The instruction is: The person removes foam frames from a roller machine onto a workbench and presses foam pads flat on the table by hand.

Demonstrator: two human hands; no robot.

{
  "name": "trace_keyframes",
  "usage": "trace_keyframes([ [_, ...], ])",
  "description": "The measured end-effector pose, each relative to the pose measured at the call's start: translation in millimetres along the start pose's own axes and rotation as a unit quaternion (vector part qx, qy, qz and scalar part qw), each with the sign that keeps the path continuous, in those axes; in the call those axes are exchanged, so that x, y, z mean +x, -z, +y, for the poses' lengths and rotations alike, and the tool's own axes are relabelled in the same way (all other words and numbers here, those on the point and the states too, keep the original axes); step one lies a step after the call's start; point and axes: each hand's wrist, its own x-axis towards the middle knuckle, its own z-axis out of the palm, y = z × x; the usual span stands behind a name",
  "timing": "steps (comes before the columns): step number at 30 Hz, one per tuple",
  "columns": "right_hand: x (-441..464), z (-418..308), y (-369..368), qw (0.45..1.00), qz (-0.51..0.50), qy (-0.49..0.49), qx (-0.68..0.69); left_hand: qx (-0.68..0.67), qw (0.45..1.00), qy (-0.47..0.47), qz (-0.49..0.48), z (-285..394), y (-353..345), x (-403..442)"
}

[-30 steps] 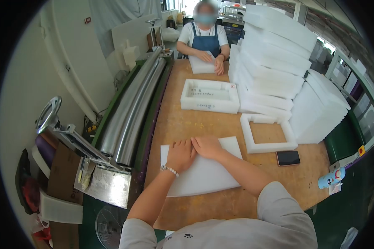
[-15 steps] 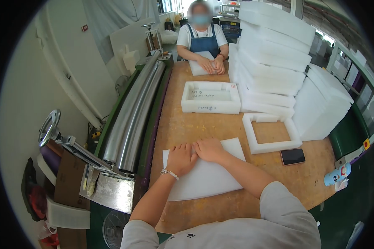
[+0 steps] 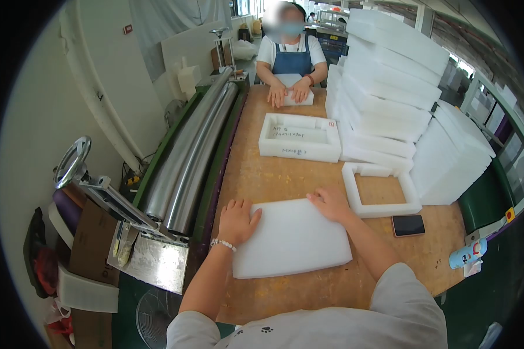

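A white foam sheet [image 3: 291,241] lies on the table in front of me, its thick near edge showing. My left hand [image 3: 237,221] is at its far left corner, fingers stretched forward and the thumb apart, touching the foam. At the far right corner my right hand [image 3: 330,203] rests with its fingers extended over the edge. Neither hand visibly wraps round the sheet. Beyond my right hand lies a white foam frame [image 3: 413,200]. Farther off stands a foam tray with handwriting [image 3: 300,152].
To the left runs a roller machine [image 3: 183,168] with a handwheel [image 3: 73,161]. Tall stacks of foam blocks [image 3: 390,75] stand at right. A phone [image 3: 408,225] and a blue can-like container [image 3: 468,253] are near the right edge. Opposite, a person's hands touch another foam piece [image 3: 303,99].
My hands have moved apart, from together on the sheet's far middle to its two far corners. The sheet has turned slightly. The person opposite has spread their hands.
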Motion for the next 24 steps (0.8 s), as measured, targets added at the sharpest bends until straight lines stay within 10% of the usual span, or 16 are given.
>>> trace_keyframes([
  [8, -65.9, 6.3, 4.7, 0.983, 0.071, 0.149, -0.079, 0.060, 0.989, -0.075, 0.116, 10.0, 0.3, -53.0],
  [17, -132.0, -16.5, 1.0, 0.998, 0.028, 0.051, 0.009, -0.170, 0.981, -0.013, 0.091, 29.1, -18.8, -112.8],
  [21, -131.2, -28.1, -8.8, 0.966, 0.088, 0.098, -0.222, 0.106, 0.988, -0.010, 0.108, 36.4, -11.0, -111.5],
  [24, -126.7, -73.4, -41.6, 0.974, 0.040, 0.133, -0.176, 0.072, 0.990, -0.056, 0.106, 56.2, -28.1, -101.6],
])
